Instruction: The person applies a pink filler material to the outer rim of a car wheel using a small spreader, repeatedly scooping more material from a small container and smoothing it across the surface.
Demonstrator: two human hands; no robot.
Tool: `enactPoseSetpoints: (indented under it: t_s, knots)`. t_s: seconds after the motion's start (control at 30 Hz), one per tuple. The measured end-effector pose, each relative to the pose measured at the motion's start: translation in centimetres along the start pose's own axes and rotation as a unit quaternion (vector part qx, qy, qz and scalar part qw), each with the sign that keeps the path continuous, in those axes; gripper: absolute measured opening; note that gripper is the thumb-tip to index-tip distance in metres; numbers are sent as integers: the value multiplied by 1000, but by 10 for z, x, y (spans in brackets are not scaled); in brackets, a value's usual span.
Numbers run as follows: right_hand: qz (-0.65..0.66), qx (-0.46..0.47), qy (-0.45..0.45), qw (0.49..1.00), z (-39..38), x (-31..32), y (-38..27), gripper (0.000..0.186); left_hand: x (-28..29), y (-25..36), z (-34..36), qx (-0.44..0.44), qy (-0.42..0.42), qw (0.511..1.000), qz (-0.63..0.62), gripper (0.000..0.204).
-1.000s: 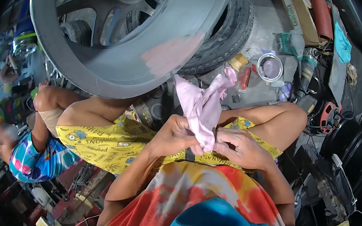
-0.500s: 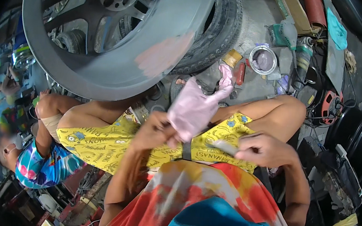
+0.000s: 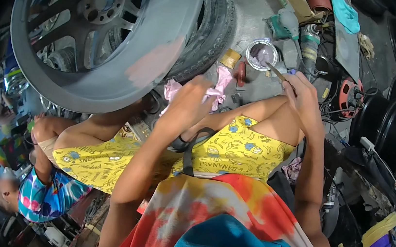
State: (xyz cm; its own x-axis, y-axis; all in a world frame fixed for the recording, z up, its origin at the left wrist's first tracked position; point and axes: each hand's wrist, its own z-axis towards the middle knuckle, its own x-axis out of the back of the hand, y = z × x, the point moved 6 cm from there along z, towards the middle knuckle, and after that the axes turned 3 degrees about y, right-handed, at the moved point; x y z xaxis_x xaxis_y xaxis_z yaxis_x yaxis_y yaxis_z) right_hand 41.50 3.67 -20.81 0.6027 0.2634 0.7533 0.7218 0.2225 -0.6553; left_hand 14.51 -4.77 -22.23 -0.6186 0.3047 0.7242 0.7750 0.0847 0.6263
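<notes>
In my right hand [image 3: 303, 99] is a putty knife [image 3: 277, 72], its thin blade reaching to the rim of an open round can [image 3: 262, 54] with greyish-mauve paste inside. My left hand [image 3: 188, 105] is smeared by motion in front of a pink cloth [image 3: 222, 85] by my shin. Whether its fingers touch or grip the cloth, I cannot tell. A large grey wheel rim [image 3: 109, 86] stands tilted at the upper left, with a pinkish patch [image 3: 155, 61] on its barrel.
Behind the rim lies a tyre [image 3: 213, 32]. A yellow-brown block [image 3: 230, 58] and a red object [image 3: 241, 74] sit near the can. Right of it are power tools [image 3: 309, 46] with cables and a red-black reel [image 3: 351, 98]. Another person [image 3: 48, 194] sits at the left.
The pink cloth has gone from in front of my lap to near my shin. My right hand has carried the putty knife forward to the can. The view has shifted slightly.
</notes>
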Motion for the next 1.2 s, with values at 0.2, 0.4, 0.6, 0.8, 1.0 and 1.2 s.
enactPoseSetpoints:
  t_s: [0.2,0.4,0.6,0.8,1.0,1.2]
  knots:
    - [52,-50,69,995,19,-17,30,11,-113,-50,125,-8,7,989,151,49]
    - [-34,-17,108,993,29,-27,40,11,-172,-75,177,4,-102,958,269,33]
    - [-219,132,84,963,67,-82,31,14,-177,-96,178,6,-108,954,280,30]
    - [-338,130,21,932,91,-119,40,20,-167,-80,172,3,-18,969,246,27]
    - [-361,146,19,921,96,-136,45,20,-177,-89,176,-31,-40,943,330,27]
    - [-346,164,11,924,100,-136,52,16,-172,-92,155,-13,-91,957,275,29]
